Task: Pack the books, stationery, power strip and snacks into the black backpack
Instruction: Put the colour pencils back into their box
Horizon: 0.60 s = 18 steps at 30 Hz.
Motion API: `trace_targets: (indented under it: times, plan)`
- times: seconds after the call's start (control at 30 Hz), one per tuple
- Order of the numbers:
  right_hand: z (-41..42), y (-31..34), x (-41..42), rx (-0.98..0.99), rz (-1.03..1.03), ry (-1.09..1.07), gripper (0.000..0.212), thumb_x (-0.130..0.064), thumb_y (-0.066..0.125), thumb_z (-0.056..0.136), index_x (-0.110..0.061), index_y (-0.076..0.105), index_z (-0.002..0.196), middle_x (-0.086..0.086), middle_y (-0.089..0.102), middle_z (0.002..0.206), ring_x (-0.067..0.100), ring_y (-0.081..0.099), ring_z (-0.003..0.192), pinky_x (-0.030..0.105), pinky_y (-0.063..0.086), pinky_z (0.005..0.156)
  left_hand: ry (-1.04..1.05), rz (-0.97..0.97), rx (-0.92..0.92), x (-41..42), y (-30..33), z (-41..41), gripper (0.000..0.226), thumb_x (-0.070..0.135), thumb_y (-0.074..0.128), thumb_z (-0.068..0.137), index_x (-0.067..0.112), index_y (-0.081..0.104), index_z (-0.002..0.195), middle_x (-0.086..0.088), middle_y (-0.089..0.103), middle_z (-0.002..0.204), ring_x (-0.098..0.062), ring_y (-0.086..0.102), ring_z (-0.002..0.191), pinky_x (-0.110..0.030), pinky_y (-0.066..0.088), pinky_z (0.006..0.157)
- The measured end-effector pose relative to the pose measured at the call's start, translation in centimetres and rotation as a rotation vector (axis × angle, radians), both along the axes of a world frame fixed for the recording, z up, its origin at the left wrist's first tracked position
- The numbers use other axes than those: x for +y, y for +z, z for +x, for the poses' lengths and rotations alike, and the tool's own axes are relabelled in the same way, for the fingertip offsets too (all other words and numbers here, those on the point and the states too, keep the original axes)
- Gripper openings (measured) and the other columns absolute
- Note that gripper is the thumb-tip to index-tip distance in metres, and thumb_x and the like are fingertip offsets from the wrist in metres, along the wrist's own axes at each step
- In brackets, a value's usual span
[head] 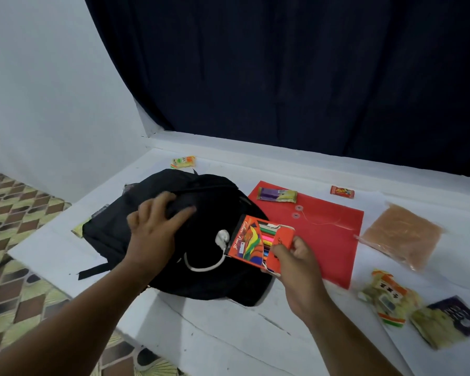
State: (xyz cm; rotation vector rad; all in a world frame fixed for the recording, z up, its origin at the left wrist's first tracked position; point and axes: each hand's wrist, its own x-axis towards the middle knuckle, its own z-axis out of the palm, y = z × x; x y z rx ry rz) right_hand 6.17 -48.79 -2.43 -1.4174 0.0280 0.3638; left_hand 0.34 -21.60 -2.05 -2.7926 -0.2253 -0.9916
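Note:
The black backpack (201,232) lies on the white table (228,329). A white power cord and plug (220,240) stick out of it. My left hand (152,226) grips the backpack's top fabric near the opening. A red colour pencil box (255,241) sits at the backpack's right edge, pinched at its lower right corner by my right hand (296,264). Beside the bag to the right lies a red folder (323,240), and on its far end rests a purple and yellow snack bar (277,194).
A small yellow-orange pack (183,161) lies behind the backpack. A small red packet (342,191), a clear bag of brown snacks (403,234), several wrapped snacks (388,299) and a dark booklet (451,320) lie at the right. A dark curtain (282,71) hangs behind. Patterned floor (19,226) lies at the left.

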Motion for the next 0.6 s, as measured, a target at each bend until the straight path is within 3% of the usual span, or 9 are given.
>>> trace_targets:
  times: [0.07, 0.1, 0.2, 0.27, 0.33, 0.4, 0.47, 0.53, 0.6]
  plan:
    - [-0.2, 0.1, 0.4, 0.000, 0.009, 0.015, 0.019, -0.002, 0.053, 0.095, -0.012, 0.065, 0.105, 0.003, 0.077, 0.093, 0.020, 0.075, 0.085, 0.036, 0.061, 0.072, -0.048, 0.003, 0.237, 0.2, -0.3, 0.4, 0.041, 0.018, 0.066, 0.078, 0.030, 0.072, 0.117, -0.003, 0.065, 0.120, -0.032, 0.056, 0.096, -0.040, 0.040, 0.080]
    - [-0.2, 0.1, 0.5, -0.003, 0.014, 0.018, 0.018, -0.001, 0.053, 0.095, -0.012, 0.065, 0.104, 0.003, 0.077, 0.093, 0.019, 0.075, 0.084, 0.033, 0.060, 0.069, -0.001, -0.069, 0.336, 0.1, -0.5, 0.6, 0.042, 0.025, 0.059, 0.083, 0.027, 0.069, 0.123, -0.002, 0.066, 0.122, -0.032, 0.059, 0.098, -0.041, 0.046, 0.080]
    - [-0.2, 0.2, 0.6, -0.015, 0.008, 0.019, 0.016, -0.002, 0.054, 0.095, -0.012, 0.065, 0.102, 0.004, 0.077, 0.092, 0.020, 0.075, 0.084, 0.032, 0.058, 0.069, 0.228, -0.239, 0.469, -0.9, -1.5, 0.4, 0.072, 0.066, 0.030, 0.089, 0.023, 0.047, 0.144, -0.007, 0.049, 0.149, -0.038, 0.049, 0.130, -0.051, 0.042, 0.100]
    - [-0.2, 0.0, 0.6, -0.012, 0.003, 0.018, 0.016, -0.003, 0.054, 0.095, -0.012, 0.065, 0.103, 0.005, 0.077, 0.093, 0.020, 0.075, 0.085, 0.034, 0.059, 0.071, 0.289, -0.229, 0.602, -1.5, -2.4, 0.1, 0.104, 0.087, 0.041, 0.075, 0.023, 0.025, 0.155, -0.011, 0.029, 0.161, -0.041, 0.029, 0.145, -0.052, 0.029, 0.113]
    - [-0.1, -0.3, 0.6, -0.008, -0.011, 0.020, 0.015, -0.004, 0.055, 0.095, -0.013, 0.064, 0.103, 0.005, 0.077, 0.092, 0.019, 0.075, 0.085, 0.033, 0.059, 0.070, 0.315, -0.227, 0.664, -1.6, -2.4, 0.3, 0.120, 0.085, 0.059, 0.068, 0.025, 0.007, 0.158, -0.013, 0.017, 0.165, -0.043, 0.020, 0.149, -0.053, 0.022, 0.117]
    - [-0.2, -0.5, 0.9, -0.006, -0.022, 0.019, 0.016, -0.004, 0.055, 0.095, -0.013, 0.064, 0.104, 0.005, 0.077, 0.093, 0.019, 0.075, 0.085, 0.033, 0.059, 0.071, 0.318, -0.248, 0.660, -1.6, -1.8, 0.6, 0.108, 0.067, 0.064, 0.081, 0.026, 0.002, 0.158, -0.014, 0.017, 0.164, -0.044, 0.024, 0.146, -0.053, 0.027, 0.117]
    - [-0.2, -0.5, 1.6, -0.012, -0.042, 0.020, 0.016, -0.006, 0.056, 0.095, -0.014, 0.064, 0.105, 0.004, 0.077, 0.094, 0.018, 0.075, 0.084, 0.035, 0.060, 0.073, 0.273, -0.318, 0.618, -1.3, -0.5, 0.9, 0.086, 0.051, 0.058, 0.093, 0.024, 0.010, 0.159, -0.014, 0.033, 0.158, -0.040, 0.040, 0.138, -0.049, 0.040, 0.108]
    - [-0.2, -0.3, 2.5, -0.029, -0.078, 0.031, 0.014, -0.007, 0.057, 0.094, -0.015, 0.063, 0.105, 0.002, 0.077, 0.093, 0.016, 0.075, 0.082, 0.034, 0.060, 0.071, 0.204, -0.561, 0.465, -0.2, 1.9, 1.0, 0.068, 0.040, 0.057, 0.097, 0.025, 0.027, 0.156, -0.014, 0.057, 0.138, -0.035, 0.057, 0.120, -0.040, 0.048, 0.096]
    - [0.1, 0.2, 3.8, -0.046, -0.096, 0.045, 0.013, -0.008, 0.058, 0.093, -0.014, 0.062, 0.103, 0.002, 0.077, 0.092, 0.016, 0.075, 0.081, 0.033, 0.060, 0.070, 0.174, -0.782, 0.284, 1.4, 4.4, 0.8, 0.054, 0.031, 0.062, 0.097, 0.026, 0.046, 0.148, -0.011, 0.067, 0.123, -0.029, 0.063, 0.111, -0.032, 0.047, 0.094]
